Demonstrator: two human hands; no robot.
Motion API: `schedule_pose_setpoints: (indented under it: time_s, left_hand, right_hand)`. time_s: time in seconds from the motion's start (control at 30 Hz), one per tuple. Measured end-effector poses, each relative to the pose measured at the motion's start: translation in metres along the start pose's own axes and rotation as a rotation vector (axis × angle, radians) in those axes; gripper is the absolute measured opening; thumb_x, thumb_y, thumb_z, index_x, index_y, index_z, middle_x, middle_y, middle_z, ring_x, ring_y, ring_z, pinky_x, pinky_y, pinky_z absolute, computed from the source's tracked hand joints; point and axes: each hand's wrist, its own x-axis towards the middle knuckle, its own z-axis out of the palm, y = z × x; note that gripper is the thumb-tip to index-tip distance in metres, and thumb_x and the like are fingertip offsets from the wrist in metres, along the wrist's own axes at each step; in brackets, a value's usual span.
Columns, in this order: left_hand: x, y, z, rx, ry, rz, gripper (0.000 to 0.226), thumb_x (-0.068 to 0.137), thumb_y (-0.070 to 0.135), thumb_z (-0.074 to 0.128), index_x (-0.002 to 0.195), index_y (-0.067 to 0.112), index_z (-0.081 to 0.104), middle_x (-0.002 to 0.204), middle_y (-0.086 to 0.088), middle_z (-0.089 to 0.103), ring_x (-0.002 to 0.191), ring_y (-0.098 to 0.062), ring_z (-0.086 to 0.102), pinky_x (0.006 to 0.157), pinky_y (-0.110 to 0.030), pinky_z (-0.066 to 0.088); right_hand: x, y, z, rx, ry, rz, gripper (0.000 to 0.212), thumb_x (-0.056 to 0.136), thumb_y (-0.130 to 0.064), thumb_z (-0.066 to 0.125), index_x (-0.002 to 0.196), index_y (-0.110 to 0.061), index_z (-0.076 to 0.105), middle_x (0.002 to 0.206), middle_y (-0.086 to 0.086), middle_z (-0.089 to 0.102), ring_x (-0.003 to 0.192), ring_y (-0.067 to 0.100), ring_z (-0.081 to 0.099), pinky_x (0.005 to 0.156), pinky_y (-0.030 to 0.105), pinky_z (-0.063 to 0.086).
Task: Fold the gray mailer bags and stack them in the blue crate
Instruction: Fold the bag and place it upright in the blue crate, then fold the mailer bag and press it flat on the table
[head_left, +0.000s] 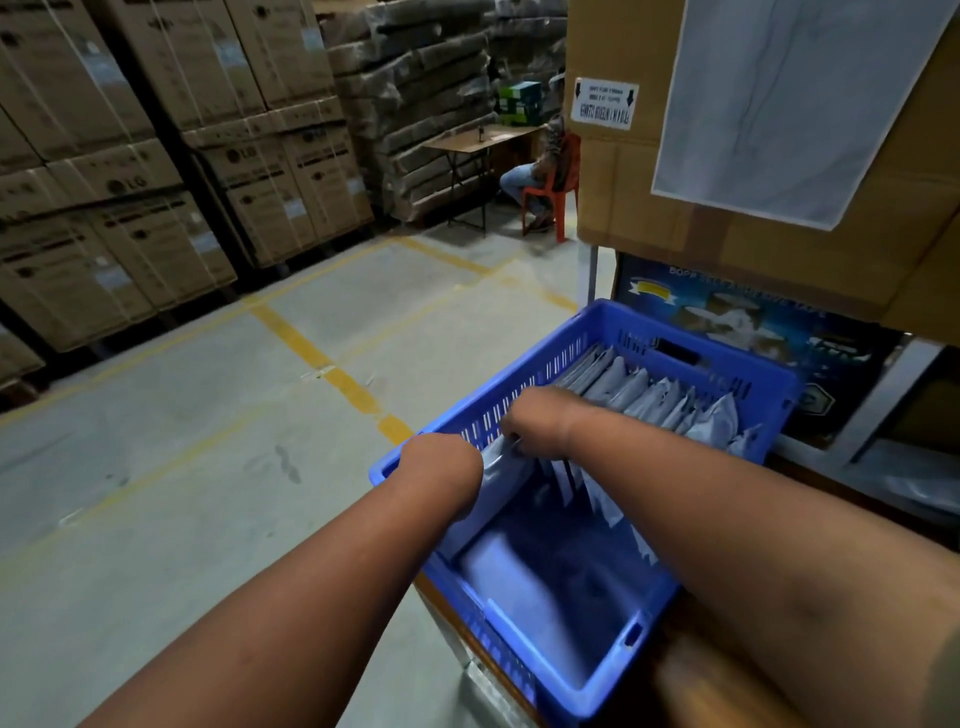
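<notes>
Gray bags (670, 400) stand on edge in a row along the far side of the crate (587, 670), packed upright so more fit. Your right hand (535, 421) curls round the top edge of another bag (498, 483) at the crate's left wall, lowering it in. Your left hand (441, 462) is at that same bag; its fingers are hidden, so its hold cannot be told.
</notes>
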Motion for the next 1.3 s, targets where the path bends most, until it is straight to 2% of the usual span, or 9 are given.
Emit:
schedule_pose_setpoints:
  time_s: [0.07, 0.17, 0.3, 0.47, 0.6, 0.73, 0.87, 1.1, 1.3]
  left_hand:
    - [-0.001, -0.001, 0.001, -0.009, 0.071, -0.006, 0.016, 0.090, 0.013, 0.067, 0.100, 0.026, 0.066, 0.113, 0.001, 0.071, 0.102, -0.025, 0.071, 0.077, -0.034, 0.052]
    - [0.000, -0.002, 0.009, 0.003, 0.055, 0.010, 0.022, 0.092, 0.012, 0.065, 0.110, 0.023, 0.071, 0.116, 0.000, 0.071, 0.106, -0.026, 0.071, 0.077, -0.034, 0.050]
    - [0.002, -0.001, 0.012, -0.005, 0.023, 0.014, 0.024, 0.091, 0.014, 0.067, 0.114, 0.020, 0.073, 0.120, -0.001, 0.072, 0.109, -0.028, 0.071, 0.075, -0.036, 0.048]
    - [-0.006, 0.007, -0.008, -0.015, 0.112, 0.030, 0.023, 0.089, 0.022, 0.067, 0.111, 0.024, 0.072, 0.114, -0.001, 0.071, 0.103, -0.026, 0.072, 0.072, -0.035, 0.047]
    - [-0.019, 0.032, -0.054, -0.055, 0.328, 0.065, 0.030, 0.092, 0.042, 0.065, 0.116, 0.025, 0.072, 0.115, -0.002, 0.071, 0.107, -0.027, 0.071, 0.075, -0.037, 0.052]
    - [-0.038, 0.093, -0.117, -0.116, 0.475, 0.235, 0.037, 0.094, 0.058, 0.062, 0.119, 0.030, 0.068, 0.113, -0.003, 0.071, 0.106, -0.028, 0.069, 0.076, -0.040, 0.054]
    - [-0.068, 0.182, -0.167, -0.118, 0.580, 0.444, 0.035, 0.094, 0.058, 0.057, 0.116, 0.033, 0.069, 0.106, 0.000, 0.073, 0.097, -0.024, 0.072, 0.069, -0.035, 0.051]
    - [-0.117, 0.327, -0.185, -0.184, 0.417, 0.723, 0.017, 0.095, 0.039, 0.065, 0.108, 0.028, 0.069, 0.115, 0.002, 0.071, 0.108, -0.022, 0.070, 0.086, -0.038, 0.057]
    - [-0.097, 0.413, -0.143, -0.261, 0.111, 0.752, 0.028, 0.090, 0.055, 0.071, 0.105, 0.032, 0.067, 0.104, 0.005, 0.067, 0.091, -0.015, 0.064, 0.082, -0.037, 0.059]
  right_hand:
    - [-0.003, 0.001, -0.001, 0.025, 0.096, -0.005, 0.020, 0.093, -0.038, 0.064, 0.108, -0.030, 0.074, 0.109, -0.002, 0.067, 0.107, 0.028, 0.062, 0.078, 0.036, 0.053]
    - [0.000, -0.006, 0.003, -0.022, 0.122, 0.053, 0.023, 0.097, -0.030, 0.060, 0.116, -0.027, 0.073, 0.119, 0.001, 0.065, 0.115, 0.030, 0.061, 0.079, 0.036, 0.046]
    - [0.001, -0.019, 0.009, 0.011, 0.034, 0.103, 0.024, 0.092, -0.025, 0.063, 0.114, -0.024, 0.072, 0.113, 0.004, 0.071, 0.107, 0.034, 0.069, 0.078, 0.036, 0.048]
    - [-0.031, -0.005, -0.002, 0.107, 0.138, 0.116, 0.018, 0.095, -0.035, 0.067, 0.112, -0.030, 0.067, 0.105, -0.001, 0.070, 0.096, 0.031, 0.068, 0.072, 0.036, 0.048]
    - [-0.094, 0.022, -0.013, 0.233, 0.201, 0.173, 0.016, 0.097, -0.039, 0.063, 0.111, -0.033, 0.069, 0.111, 0.000, 0.071, 0.092, 0.029, 0.066, 0.074, 0.038, 0.054]
    - [-0.192, 0.052, -0.012, 0.333, 0.333, 0.277, 0.022, 0.098, -0.046, 0.064, 0.117, -0.037, 0.071, 0.123, -0.003, 0.069, 0.106, 0.025, 0.067, 0.085, 0.044, 0.057]
    - [-0.309, 0.070, 0.019, 0.450, 0.518, 0.426, 0.012, 0.096, -0.035, 0.069, 0.105, -0.027, 0.071, 0.110, 0.003, 0.068, 0.102, 0.029, 0.064, 0.082, 0.042, 0.053]
    - [-0.491, 0.056, 0.140, 0.576, 0.356, 0.868, 0.027, 0.097, -0.047, 0.059, 0.108, -0.026, 0.073, 0.110, 0.002, 0.068, 0.106, 0.030, 0.065, 0.088, 0.043, 0.056]
    - [-0.558, 0.040, 0.198, 0.579, 0.114, 1.039, 0.035, 0.101, -0.046, 0.058, 0.125, -0.023, 0.070, 0.130, 0.008, 0.067, 0.121, 0.033, 0.064, 0.101, 0.043, 0.055]
